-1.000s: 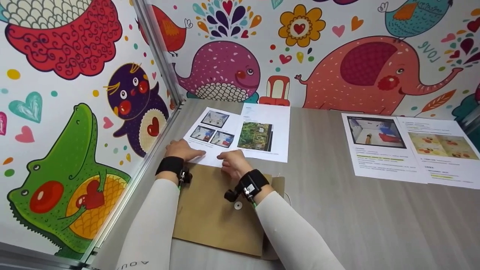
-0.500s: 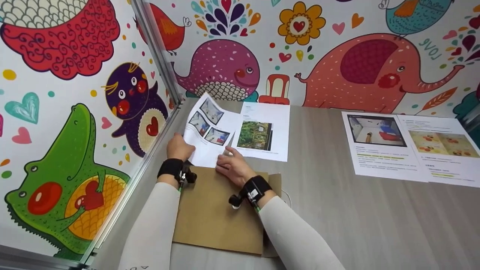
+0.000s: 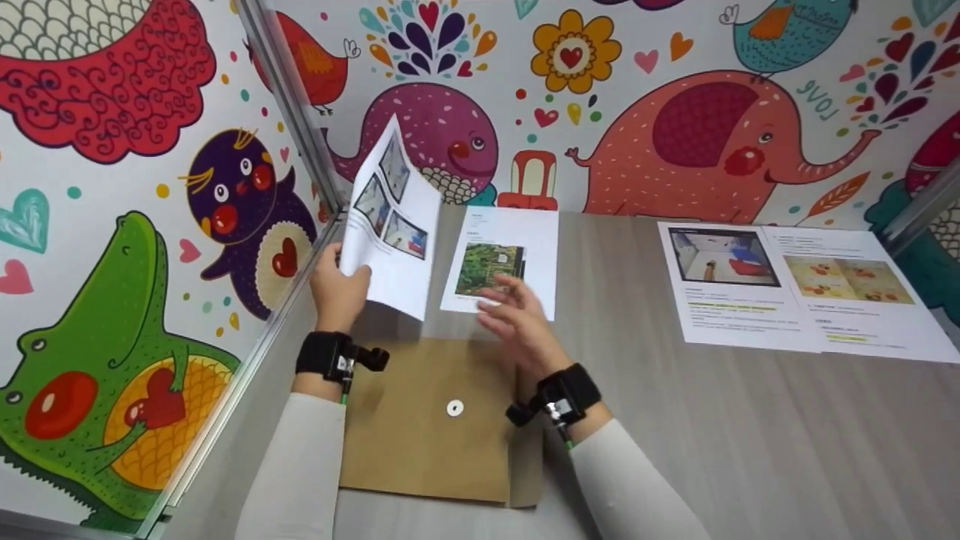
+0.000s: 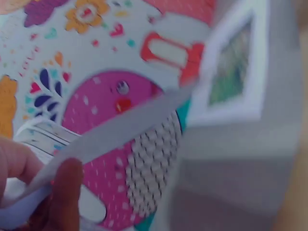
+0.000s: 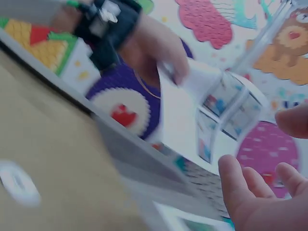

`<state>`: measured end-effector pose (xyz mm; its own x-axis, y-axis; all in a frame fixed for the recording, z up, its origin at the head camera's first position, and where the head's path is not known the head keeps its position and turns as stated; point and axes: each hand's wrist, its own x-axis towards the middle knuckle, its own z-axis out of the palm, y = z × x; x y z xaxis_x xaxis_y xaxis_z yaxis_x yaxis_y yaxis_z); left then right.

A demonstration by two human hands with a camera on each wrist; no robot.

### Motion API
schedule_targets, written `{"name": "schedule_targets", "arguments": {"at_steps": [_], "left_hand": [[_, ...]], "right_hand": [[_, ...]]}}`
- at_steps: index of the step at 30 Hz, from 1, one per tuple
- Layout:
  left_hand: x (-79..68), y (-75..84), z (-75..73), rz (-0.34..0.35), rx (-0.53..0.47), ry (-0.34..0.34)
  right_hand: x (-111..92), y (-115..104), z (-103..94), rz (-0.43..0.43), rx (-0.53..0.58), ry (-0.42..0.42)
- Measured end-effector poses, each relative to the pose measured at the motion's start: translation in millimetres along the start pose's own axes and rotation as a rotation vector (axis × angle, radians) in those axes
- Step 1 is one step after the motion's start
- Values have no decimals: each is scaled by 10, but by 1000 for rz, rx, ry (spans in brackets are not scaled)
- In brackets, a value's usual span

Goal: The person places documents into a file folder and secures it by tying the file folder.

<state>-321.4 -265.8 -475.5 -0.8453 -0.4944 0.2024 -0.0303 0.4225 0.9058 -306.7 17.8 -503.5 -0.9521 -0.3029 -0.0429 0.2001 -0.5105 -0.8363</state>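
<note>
- L hand (image 3: pixel 341 289) pinches a white paper sheet w/ three colour photos (image 3: pixel 405 277) by its left edge; it's up off the grey wood-grain desk (image 3: pixel 615 270), tilted & bowed.
- R hand (image 3: pixel 525 330): fingers loosely bent, apart, gripping nothing; at near end of a flat white paper sheet w/ green photo (image 3: pixel 540 247). Touching? Can't tell.
- Flat brown paper envelope (image 3: pixel 427 457) w/ round white button (image 3: pixel 454 408) lies nearer the person.
- Two white printed pages (image 3: pixel 720 300) lie side by side, far right.
- Risks (my judgement): one-edge hold may let thin three-photo sheet flop or slip; hard thumb pressure might crease it; R hand, if lowered, could skew green-photo sheet.
</note>
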Motion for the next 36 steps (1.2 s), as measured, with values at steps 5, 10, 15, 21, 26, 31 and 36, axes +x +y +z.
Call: {"name": "schedule_targets", "arguments": {"at_steps": [5, 10, 15, 21, 26, 31, 36], "left_hand": [[-249, 223, 267, -29, -205, -157], [-509, 365, 590, 11, -275, -342], [-694, 417, 878, 125, -300, -611], [-866, 498, 1079, 185, -385, -922], [-950, 592, 1140, 223, -369, -998], [-1007, 607, 1178, 230, -350, -1039], [-1042, 582, 1193, 246, -318, -1031]], "right_hand": [[-127, -396, -467, -154, -50, 166], [-273, -738, -961, -275, -150, 379], [-441, -1136, -1454, -323, -480, 571], [-742, -1507, -1946, -96, -687, 324], [-914, -1513, -2133, -43, -552, 136], [-1020, -1414, -2126, -56, -540, 83], [-1024, -1450, -2074, -102, -638, 119]]}}
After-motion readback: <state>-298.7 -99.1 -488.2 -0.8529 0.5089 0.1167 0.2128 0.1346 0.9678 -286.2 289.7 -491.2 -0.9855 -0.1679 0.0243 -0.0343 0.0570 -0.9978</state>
